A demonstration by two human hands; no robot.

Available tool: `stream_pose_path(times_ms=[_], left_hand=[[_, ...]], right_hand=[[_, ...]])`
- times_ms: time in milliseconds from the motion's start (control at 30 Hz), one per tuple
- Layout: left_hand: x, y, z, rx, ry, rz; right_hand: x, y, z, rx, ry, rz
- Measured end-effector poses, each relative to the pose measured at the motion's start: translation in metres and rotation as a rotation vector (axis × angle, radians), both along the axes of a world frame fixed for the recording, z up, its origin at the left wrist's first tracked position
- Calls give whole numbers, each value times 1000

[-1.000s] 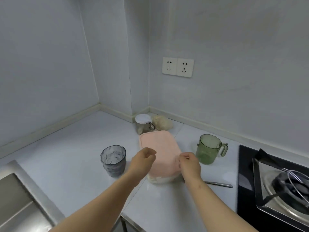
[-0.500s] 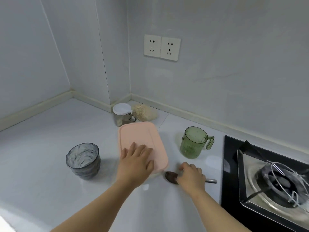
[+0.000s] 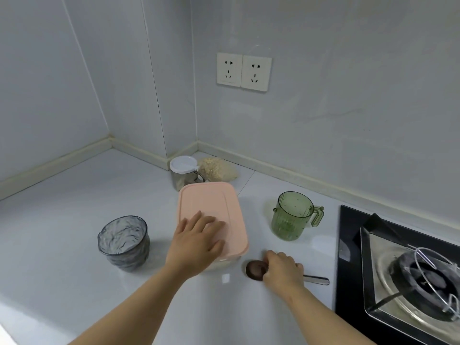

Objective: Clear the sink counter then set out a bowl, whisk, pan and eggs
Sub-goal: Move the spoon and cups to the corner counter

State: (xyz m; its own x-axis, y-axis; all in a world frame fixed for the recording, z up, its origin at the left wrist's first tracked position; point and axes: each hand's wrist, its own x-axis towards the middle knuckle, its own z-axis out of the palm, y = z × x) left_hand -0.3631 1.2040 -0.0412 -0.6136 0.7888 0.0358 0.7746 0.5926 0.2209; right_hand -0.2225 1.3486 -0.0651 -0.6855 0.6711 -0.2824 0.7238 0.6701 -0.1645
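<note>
A pink-lidded food container (image 3: 211, 207) stands on the white counter (image 3: 62, 207). My left hand (image 3: 196, 241) lies flat on the near part of its lid, fingers straight. Right beside the container a metal spoon (image 3: 256, 270) lies on the counter, bowl to the left, handle to the right. My right hand (image 3: 282, 271) is curled over the spoon's neck and pinches it. A wire whisk (image 3: 433, 260) rests on the gas burner at the right edge.
A grey patterned cup (image 3: 124, 242) stands left of the container, a green measuring jug (image 3: 292, 215) right of it. A white-lidded jar (image 3: 183, 171) and a beige sponge (image 3: 217, 169) sit in the corner. The black gas hob (image 3: 348, 245) fills the right side.
A second ago both hands held the pink lid's near edge. My left hand then laid itself flat on the lid and my right hand dropped onto the spoon.
</note>
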Motion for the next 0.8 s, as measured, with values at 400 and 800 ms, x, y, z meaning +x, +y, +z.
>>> stream_pose_path(times_ms=[400,800], left_hand=[[-1,1,4,-58,-42,-16],[-6,13,28,49,-342,108]], right_hand=[[6,2,6,-212,212,-20],[-39,17,78,-816,1020,-399]])
